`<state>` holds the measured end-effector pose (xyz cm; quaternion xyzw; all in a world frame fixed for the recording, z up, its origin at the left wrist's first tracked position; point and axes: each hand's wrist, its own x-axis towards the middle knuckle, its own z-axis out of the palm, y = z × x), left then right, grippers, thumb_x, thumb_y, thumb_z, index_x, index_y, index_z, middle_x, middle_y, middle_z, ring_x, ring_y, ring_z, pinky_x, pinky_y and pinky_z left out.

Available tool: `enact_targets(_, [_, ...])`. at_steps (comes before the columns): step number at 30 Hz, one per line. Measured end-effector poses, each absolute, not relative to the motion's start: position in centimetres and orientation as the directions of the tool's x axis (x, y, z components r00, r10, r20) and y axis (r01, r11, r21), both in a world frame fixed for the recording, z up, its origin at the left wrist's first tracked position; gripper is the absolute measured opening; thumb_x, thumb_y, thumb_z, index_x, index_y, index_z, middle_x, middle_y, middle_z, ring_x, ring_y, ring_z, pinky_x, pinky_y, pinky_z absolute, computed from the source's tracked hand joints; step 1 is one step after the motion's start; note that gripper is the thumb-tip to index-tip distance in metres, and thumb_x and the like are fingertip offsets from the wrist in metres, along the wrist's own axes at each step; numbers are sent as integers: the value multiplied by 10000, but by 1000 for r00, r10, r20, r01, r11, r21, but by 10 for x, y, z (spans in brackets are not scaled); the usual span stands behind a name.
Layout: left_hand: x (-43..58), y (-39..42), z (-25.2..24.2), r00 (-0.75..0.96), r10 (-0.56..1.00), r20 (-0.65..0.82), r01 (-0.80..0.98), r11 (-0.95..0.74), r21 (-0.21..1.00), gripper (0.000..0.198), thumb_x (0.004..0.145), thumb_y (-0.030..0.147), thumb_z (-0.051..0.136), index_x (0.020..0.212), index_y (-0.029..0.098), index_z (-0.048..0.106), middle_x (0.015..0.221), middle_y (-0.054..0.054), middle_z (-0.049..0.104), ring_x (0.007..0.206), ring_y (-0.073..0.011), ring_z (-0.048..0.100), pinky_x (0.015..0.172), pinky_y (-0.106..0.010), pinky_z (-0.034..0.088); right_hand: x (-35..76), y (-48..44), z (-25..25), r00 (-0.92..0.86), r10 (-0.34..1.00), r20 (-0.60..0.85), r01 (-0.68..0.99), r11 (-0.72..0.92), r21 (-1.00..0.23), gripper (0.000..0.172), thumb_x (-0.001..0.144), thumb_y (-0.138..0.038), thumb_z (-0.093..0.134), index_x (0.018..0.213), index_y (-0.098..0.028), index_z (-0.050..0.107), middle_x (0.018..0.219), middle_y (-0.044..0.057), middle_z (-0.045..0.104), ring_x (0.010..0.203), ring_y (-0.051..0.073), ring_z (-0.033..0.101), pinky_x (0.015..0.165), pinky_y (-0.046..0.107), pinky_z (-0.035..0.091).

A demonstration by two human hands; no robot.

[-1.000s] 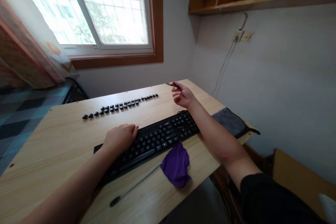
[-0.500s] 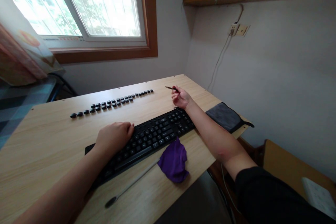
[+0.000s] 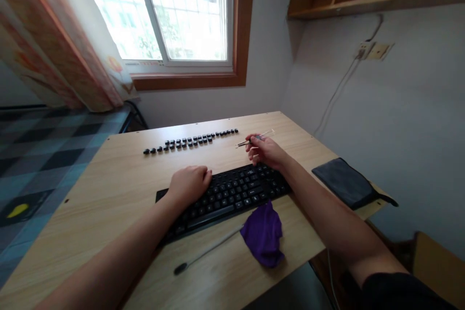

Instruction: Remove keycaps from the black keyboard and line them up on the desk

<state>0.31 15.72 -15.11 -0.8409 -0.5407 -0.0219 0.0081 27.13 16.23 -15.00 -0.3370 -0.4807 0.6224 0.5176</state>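
Pinching a slim tool [image 3: 243,144], the right hand [image 3: 267,151] hovers near the far edge of the keyboard [image 3: 232,191]. The left hand [image 3: 191,184] rests there, fingers curled; whether gripping, I can't tell.

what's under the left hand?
The left part of the black keyboard. The left hand covers whatever lies directly beneath it, so the state of the keys there can't be told.

I'm standing in what looks like a room in a home: a flowered curtain [image 3: 58,34] hangs by the window [image 3: 192,14], checked cloth [image 3: 39,155] spreads out below it, a wooden shelf [image 3: 366,6] hangs on the wall [image 3: 417,121] above a socket [image 3: 366,49], and a keyboard [image 3: 232,194] lies on a desk [image 3: 116,189].
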Motion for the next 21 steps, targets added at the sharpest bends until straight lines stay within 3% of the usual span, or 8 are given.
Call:
enact_targets(5, [0, 159, -152, 387, 920, 66, 917, -391, 77, 520, 963, 466, 257, 850, 201, 690, 940, -99, 736, 856, -240, 657, 697, -322, 455, 250, 151, -163, -370, 923, 101, -92, 72, -993, 374, 893, -556, 576, 940, -217, 426, 643, -39, 600, 452, 113, 566, 327, 180, 419])
enact_targets(10, [0, 158, -153, 390, 917, 79, 916, -396, 68, 532, 977, 459, 247, 843, 191, 686, 907, -102, 732, 822, -234, 658, 687, -322, 457, 255, 143, -172, -362, 928, 87, 41, 109, -993, 378, 921, -589, 501, 899, -221, 415, 543, -81, 490, 384, 82, 428, 331, 169, 284])
enact_targets(17, [0, 158, -161, 424, 901, 88, 901, -430, 56, 510, 963, 452, 295, 825, 177, 702, 854, -130, 715, 791, -261, 662, 696, -366, 469, 262, 135, -178, -352, 923, 156, 313, 273, -909, 336, 973, -530, 446, 898, -203, 453, 561, -55, 495, 448, 98, 425, 449, 222, 336])
enact_targets(21, [0, 158, -161, 419, 904, 82, 904, -424, 51, 506, 960, 449, 299, 821, 180, 705, 858, -131, 718, 792, -265, 661, 696, -373, 470, 262, 134, -174, -386, 913, 135, 376, 289, -880, 346, 984, -532, 415, 889, -202, 449, 571, -51, 489, 468, 107, 429, 482, 236, 352])
